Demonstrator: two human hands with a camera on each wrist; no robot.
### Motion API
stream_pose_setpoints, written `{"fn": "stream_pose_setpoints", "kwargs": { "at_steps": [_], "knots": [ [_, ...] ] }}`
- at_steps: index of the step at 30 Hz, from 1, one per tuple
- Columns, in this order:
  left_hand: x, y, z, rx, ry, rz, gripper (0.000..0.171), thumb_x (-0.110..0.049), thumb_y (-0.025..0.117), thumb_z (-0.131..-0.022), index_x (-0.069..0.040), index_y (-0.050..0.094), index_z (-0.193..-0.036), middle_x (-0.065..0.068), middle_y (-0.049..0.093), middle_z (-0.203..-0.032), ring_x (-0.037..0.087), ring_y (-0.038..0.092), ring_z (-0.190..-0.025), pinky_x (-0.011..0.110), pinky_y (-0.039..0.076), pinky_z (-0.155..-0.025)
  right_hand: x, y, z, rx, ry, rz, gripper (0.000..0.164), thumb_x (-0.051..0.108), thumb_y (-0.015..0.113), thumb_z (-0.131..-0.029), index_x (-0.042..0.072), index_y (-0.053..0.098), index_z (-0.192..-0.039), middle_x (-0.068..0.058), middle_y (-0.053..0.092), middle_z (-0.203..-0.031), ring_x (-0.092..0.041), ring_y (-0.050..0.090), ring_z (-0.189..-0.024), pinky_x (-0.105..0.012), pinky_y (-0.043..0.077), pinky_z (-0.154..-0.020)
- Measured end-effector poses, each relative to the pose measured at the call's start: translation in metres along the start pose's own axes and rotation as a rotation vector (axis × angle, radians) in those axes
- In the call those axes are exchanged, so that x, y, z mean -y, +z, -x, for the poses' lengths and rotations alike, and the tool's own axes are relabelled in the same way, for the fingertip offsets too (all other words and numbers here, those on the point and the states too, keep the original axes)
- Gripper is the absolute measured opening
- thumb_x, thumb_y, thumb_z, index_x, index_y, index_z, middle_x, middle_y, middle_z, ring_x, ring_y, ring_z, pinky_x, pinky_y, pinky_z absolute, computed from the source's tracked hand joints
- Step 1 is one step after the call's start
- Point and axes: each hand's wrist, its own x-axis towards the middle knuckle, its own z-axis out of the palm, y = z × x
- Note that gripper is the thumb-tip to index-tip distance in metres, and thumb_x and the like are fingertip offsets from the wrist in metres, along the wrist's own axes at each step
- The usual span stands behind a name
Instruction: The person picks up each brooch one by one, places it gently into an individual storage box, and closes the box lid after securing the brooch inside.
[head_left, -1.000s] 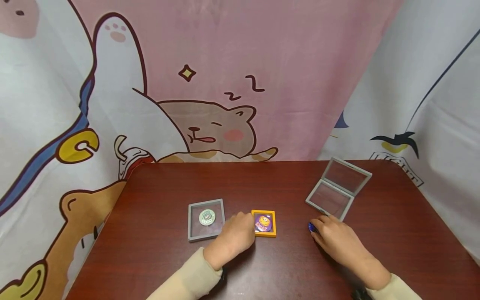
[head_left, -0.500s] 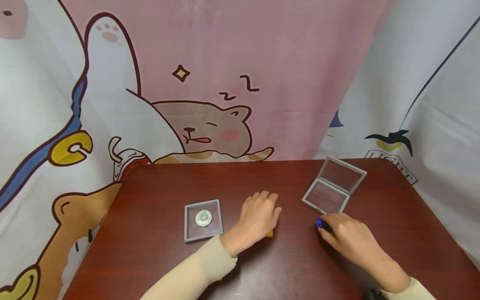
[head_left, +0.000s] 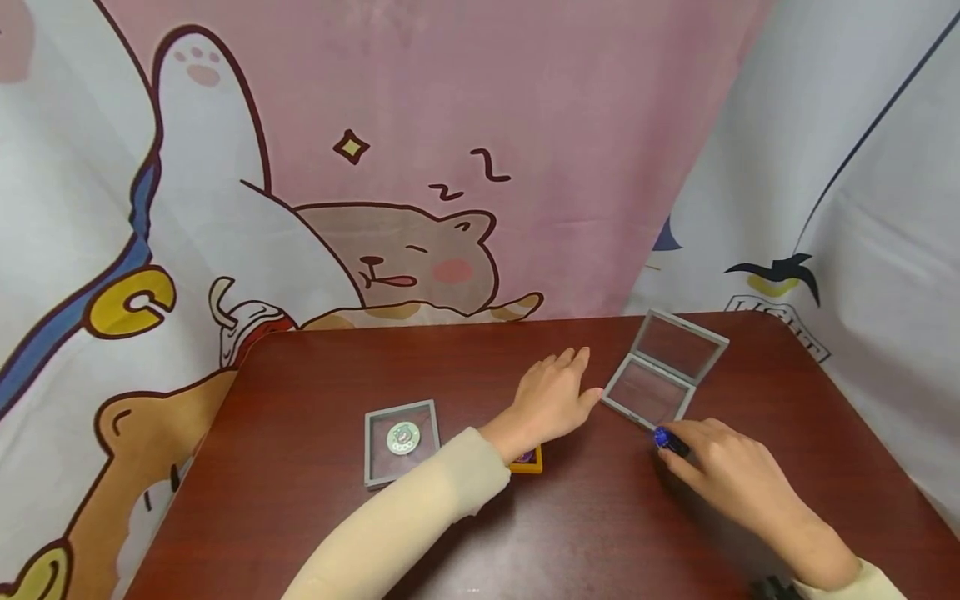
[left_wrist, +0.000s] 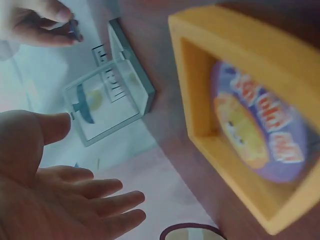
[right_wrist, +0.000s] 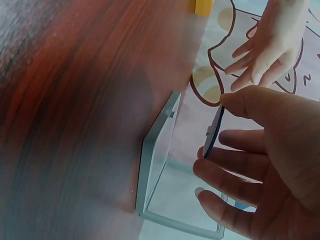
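Observation:
My right hand (head_left: 738,467) pinches a round blue badge (head_left: 662,438) between thumb and fingers. Edge-on in the right wrist view, the badge (right_wrist: 214,131) shows a small fitting on its back. Just beyond that hand, a grey clear-film display frame (head_left: 648,390) stands unfolded, its lid tilted up. My left hand (head_left: 551,397) is stretched out with spread fingers, its thumb near the left edge of this frame; it holds nothing. Under my left wrist lies a yellow display frame (head_left: 534,468), partly covered; the left wrist view shows a purple badge (left_wrist: 260,130) inside it.
A closed grey display frame (head_left: 368,454) with a pale green round badge (head_left: 403,437) lies to the left, its lower corner behind my left sleeve. The dark red-brown table (head_left: 300,375) ends at a cartoon-printed cloth (head_left: 585,125).
My left hand has left the yellow frame, unfolding its fingers and reaching right toward the unfolded grey frame. My right hand has shifted slightly right with the blue badge. The view has turned slightly right.

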Motion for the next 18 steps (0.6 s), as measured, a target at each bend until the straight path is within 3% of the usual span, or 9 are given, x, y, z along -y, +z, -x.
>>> {"fn": "stream_pose_setpoints", "kwargs": {
  "at_steps": [7, 13, 18],
  "knots": [
    [-0.009, 0.007, -0.027, 0.07, -0.053, 0.017, 0.066, -0.051, 0.054, -0.107, -0.018, 0.039, -0.162, 0.005, 0.046, -0.161, 0.027, 0.047, -0.145, 0.041, 0.036, -0.118, -0.003, -0.003, 0.002, 0.009, 0.036, -0.016, 0.037, 0.021, 0.09, -0.079, 0.005, 0.076, -0.11, -0.008, 0.073, -0.102, -0.028, 0.069, -0.092, -0.048, 0.058, -0.064],
    [-0.013, 0.014, -0.04, 0.13, -0.115, 0.046, 0.065, -0.051, 0.054, -0.106, -0.021, 0.039, -0.162, 0.003, 0.048, -0.16, 0.024, 0.046, -0.144, 0.041, 0.038, -0.116, -0.005, -0.003, 0.002, -0.035, 0.024, 0.002, 0.04, 0.02, 0.09, -0.076, 0.002, 0.076, -0.109, -0.012, 0.074, -0.106, -0.031, 0.07, -0.095, -0.051, 0.058, -0.064],
    [-0.017, 0.021, -0.05, 0.136, -0.12, 0.043, 0.059, -0.049, 0.056, -0.106, -0.023, 0.047, -0.158, 0.002, 0.052, -0.155, 0.024, 0.05, -0.14, 0.04, 0.041, -0.112, -0.007, -0.005, 0.002, -0.047, 0.033, 0.007, 0.04, 0.02, 0.091, -0.076, 0.003, 0.076, -0.109, -0.011, 0.074, -0.106, -0.03, 0.07, -0.094, -0.051, 0.058, -0.064]
  ]
}}
